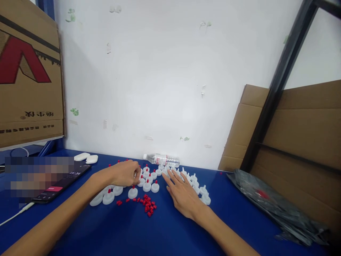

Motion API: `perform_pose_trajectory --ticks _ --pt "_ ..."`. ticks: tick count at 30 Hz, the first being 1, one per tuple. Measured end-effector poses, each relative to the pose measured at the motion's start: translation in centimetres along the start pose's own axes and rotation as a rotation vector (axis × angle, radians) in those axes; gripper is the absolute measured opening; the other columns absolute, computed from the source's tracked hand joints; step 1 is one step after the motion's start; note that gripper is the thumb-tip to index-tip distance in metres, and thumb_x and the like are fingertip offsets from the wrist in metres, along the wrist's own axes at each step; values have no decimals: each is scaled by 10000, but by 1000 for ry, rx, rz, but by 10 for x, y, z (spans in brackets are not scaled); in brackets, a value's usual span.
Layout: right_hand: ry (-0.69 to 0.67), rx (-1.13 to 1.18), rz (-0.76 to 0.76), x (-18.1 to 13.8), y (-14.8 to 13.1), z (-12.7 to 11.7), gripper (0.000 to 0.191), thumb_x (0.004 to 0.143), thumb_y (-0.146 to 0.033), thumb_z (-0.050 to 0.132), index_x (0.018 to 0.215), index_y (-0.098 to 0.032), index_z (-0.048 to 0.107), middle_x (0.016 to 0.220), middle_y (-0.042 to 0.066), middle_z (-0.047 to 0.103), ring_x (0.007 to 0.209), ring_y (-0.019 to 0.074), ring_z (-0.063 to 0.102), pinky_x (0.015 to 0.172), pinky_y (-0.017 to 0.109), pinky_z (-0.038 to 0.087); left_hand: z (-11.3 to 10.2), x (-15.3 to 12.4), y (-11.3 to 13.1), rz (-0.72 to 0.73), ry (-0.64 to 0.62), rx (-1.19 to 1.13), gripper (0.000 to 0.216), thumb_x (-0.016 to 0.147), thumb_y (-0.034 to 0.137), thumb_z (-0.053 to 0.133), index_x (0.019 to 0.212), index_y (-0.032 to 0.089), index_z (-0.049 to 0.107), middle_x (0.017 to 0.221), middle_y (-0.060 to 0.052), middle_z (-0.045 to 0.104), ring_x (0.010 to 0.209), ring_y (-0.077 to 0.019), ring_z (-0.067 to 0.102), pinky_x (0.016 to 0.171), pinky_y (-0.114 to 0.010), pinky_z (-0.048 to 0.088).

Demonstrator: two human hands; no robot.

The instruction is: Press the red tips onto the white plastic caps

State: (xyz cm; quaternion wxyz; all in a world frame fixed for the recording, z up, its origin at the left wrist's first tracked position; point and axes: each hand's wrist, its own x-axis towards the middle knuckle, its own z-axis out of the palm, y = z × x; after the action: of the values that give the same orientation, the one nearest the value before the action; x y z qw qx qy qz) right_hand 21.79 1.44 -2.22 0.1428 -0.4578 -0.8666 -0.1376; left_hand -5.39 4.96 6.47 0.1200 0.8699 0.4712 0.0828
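White nozzle caps spread across the blue table in a loose cluster. Those on the left, such as the white cap with a red tip (132,192), carry small red tips; the plain white nozzle caps (204,190) on the right show bare spouts. My left hand (125,173) is curled closed over the left group; what its fingers hold, if anything, is hidden. With fingers stretched out, my right hand (185,195) lies over the plain caps, its fingertips among or touching them. Between the hands and nearer me sits a small heap of loose red tips (148,204).
Behind the caps lies a plastic bottle (162,160) on its side. At left are a phone (62,181) with a cable and a white earbud case (86,158). Grey plastic bags (277,206) lie at right, beside cardboard (306,142) and a dark metal post (277,78).
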Motion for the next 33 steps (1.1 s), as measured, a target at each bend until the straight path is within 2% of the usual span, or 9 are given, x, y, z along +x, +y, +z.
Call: perform_pose_trajectory --ticks 5,10,14,16,18,21,26,30,33 --pt "38 21 -11 1 0 -1 505 990 -164 358 1489 -235 332 1497 138 434 1394 308 387 1130 580 312 -7 -6 -7 -19 -112 -88 148 687 341 647 620 209 648 637 1 688 564 -163 598 476 -246 352" --pt "125 105 -49 -1 -4 -13 425 973 -142 399 1381 -247 451 1253 113 579 1195 248 551 1095 537 361 -1 -5 -10 -68 -210 -151 99 667 298 670 736 227 674 666 -3 720 617 -193 655 483 -241 401" --pt "154 175 -78 -3 -9 -22 387 976 -143 428 1331 -280 500 1090 59 612 1065 196 596 1109 503 344 6 2 -9 -40 -87 -64 106 711 310 653 661 217 639 626 -19 708 575 -192 639 503 -259 389" --pt "162 165 -76 -3 -11 -23 362 980 -171 443 1319 -277 515 1102 62 615 1076 201 596 1127 521 311 8 2 -7 -63 -21 18 192 714 331 665 578 211 601 563 -21 679 527 -186 607 505 -269 365" --pt "166 130 -54 -3 -10 -21 348 983 -233 467 1326 -260 518 1168 86 615 1148 235 571 1138 567 273 7 1 -4 -100 -26 68 318 712 377 672 478 205 541 505 -27 649 489 -182 573 505 -279 352" --pt "146 99 -27 -5 -7 -16 396 980 -338 498 1363 -240 500 1210 108 633 1237 284 525 1138 623 234 5 -4 -2 -124 -107 19 347 678 403 689 440 204 533 512 -32 659 514 -191 579 503 -281 362" --pt "79 134 -38 -7 -2 -12 311 987 -365 492 1260 -253 592 1089 68 706 1262 281 515 1145 614 219 6 -9 -4 -131 -305 -202 41 560 208 659 521 219 649 713 -25 756 708 -219 666 524 -251 413" --pt "61 155 -69 -6 -2 -13 246 1002 -298 469 1186 -253 626 1077 45 711 1242 257 525 1152 581 220 13 -7 -7 -191 -378 -211 111 482 125 574 498 214 639 680 -27 750 721 -228 672 535 -254 432" --pt "77 156 -91 -5 -3 -16 232 1001 -257 470 1168 -265 630 1063 34 694 1166 234 556 1142 555 246 14 -6 -9 -163 -371 -209 131 480 124 535 522 203 631 671 -33 737 677 -221 661 520 -260 421"
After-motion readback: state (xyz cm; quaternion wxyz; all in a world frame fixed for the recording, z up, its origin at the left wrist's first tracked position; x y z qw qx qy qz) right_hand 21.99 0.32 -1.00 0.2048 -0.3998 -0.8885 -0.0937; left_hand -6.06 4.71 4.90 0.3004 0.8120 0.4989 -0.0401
